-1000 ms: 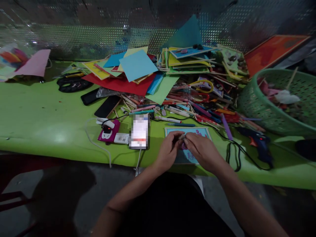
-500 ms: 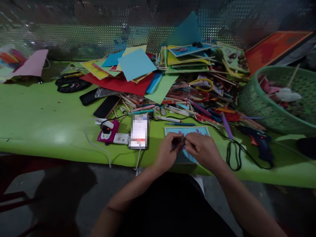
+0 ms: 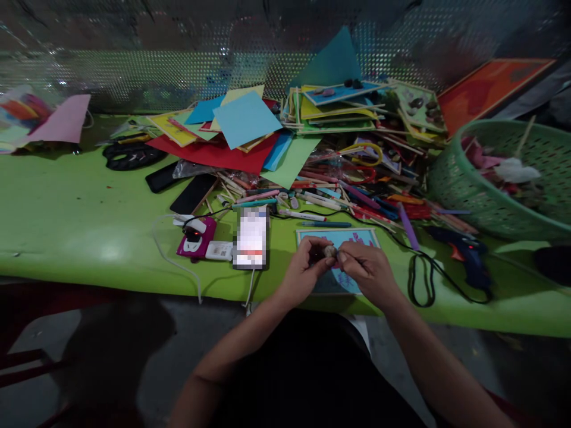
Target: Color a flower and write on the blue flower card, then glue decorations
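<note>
My left hand [image 3: 306,270] pinches a small greyish-brown stone [image 3: 330,252] between thumb and fingers. Right beside the stone is my right hand [image 3: 368,267], its thumb and forefinger pressed together; anything between them is too small to name. Both hands are above a light-blue picture [image 3: 345,282] with purple marks and a thin pale frame, which they partly cover. Behind the picture lies a dark teal pen [image 3: 326,224]. To the right, a dark-blue hot glue gun [image 3: 468,255] with an orange-red trigger rests on the table, its black cord looped.
A lit phone [image 3: 251,238] and a purple power strip [image 3: 196,238] with chargers lie left on the green table [image 3: 111,238]. Behind them are coloured paper sheets [image 3: 247,119], markers and sticks. A green basket [image 3: 486,190] with scraps stands at the right.
My right hand has shifted slightly right, away from my left fingers, and the stone shows more plainly. The table things have kept their places.
</note>
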Demonstrator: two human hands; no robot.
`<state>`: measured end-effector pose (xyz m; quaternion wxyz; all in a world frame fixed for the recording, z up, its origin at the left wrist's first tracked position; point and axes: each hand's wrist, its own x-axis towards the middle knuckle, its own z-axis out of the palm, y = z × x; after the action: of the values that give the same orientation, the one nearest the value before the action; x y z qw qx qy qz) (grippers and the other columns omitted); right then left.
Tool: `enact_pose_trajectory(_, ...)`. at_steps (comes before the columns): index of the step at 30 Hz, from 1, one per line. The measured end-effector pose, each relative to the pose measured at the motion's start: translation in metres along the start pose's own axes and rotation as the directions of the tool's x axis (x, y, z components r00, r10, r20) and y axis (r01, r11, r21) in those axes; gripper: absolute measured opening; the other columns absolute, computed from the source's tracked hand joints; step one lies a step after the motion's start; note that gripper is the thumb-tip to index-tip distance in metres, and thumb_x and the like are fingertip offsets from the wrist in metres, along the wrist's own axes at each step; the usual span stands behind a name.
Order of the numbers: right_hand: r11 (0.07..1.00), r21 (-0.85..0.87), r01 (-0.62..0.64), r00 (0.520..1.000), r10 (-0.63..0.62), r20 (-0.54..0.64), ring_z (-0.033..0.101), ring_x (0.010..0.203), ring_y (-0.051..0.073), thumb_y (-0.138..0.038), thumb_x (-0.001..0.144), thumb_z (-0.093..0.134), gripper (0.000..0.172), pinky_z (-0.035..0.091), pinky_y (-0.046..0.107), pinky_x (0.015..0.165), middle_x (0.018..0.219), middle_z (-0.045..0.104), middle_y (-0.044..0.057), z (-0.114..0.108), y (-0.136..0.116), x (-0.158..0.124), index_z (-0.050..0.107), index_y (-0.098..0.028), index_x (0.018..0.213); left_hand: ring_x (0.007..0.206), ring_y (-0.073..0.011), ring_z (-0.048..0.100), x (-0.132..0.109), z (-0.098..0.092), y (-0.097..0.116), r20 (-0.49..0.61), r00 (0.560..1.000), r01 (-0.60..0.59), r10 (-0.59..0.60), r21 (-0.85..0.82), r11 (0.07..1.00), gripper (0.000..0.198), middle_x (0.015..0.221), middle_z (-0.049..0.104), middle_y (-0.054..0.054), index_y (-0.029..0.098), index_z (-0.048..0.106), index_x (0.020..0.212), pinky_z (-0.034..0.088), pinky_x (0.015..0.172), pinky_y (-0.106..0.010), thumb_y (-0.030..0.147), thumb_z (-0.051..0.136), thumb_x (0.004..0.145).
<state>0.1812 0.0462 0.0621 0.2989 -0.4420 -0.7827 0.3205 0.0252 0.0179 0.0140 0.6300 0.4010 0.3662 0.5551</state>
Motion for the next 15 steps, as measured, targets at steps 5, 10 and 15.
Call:
enact_pose_trajectory(5, 1.0, 0.008, -0.007, 0.995, 0.006, 0.101, 0.051, 0.061, 0.014, -0.03, 0.1, 0.04, 0.031, 0.037, 0.027, 0.06, 0.066, 0.054, -0.001, -0.005, -0.001, -0.001, 0.052, -0.022, 0.072, 0.082, -0.013, 0.057, 0.0, 0.001, 0.002, -0.053, 0.999, 0.008, -0.009, -0.021, 1.0, 0.043, 0.093, 0.059, -0.001, 0.019, 0.055, 0.103, 0.049, 0.078, -0.028, 0.048, 0.079, 0.081)
enact_pose_trajectory(10, 0.956, -0.28, 0.086, 0.988, -0.045, 0.148, 0.054, 0.067, 0.018, -0.033, 0.1, 0.044, 0.022, 0.036, 0.03, 0.063, 0.073, 0.061, 0.002, -0.011, -0.002, 0.001, 0.053, -0.022, 0.082, 0.085, -0.0136, 0.057, -0.001, 0.002, 0.004, -0.077, 0.996, -0.034, 0.039, 0.071, 0.997, 0.042, 0.095, 0.06, -0.002, 0.019, 0.055, 0.102, 0.049, 0.08, -0.028, 0.048, 0.077, 0.082)
enact_pose_trajectory(15, 0.872, -0.449, 0.193, 0.977, -0.129, 0.171, 0.053, 0.066, 0.018, -0.024, 0.1, 0.041, 0.024, 0.033, 0.031, 0.064, 0.073, 0.061, 0.003, -0.01, -0.002, 0.003, 0.053, -0.022, 0.079, 0.089, -0.0154, 0.06, -0.002, -0.002, 0.0, -0.055, 0.99, -0.115, 0.132, 0.242, 0.963, 0.033, 0.102, 0.064, -0.004, 0.02, 0.058, 0.108, 0.049, 0.084, -0.03, 0.043, 0.071, 0.088)
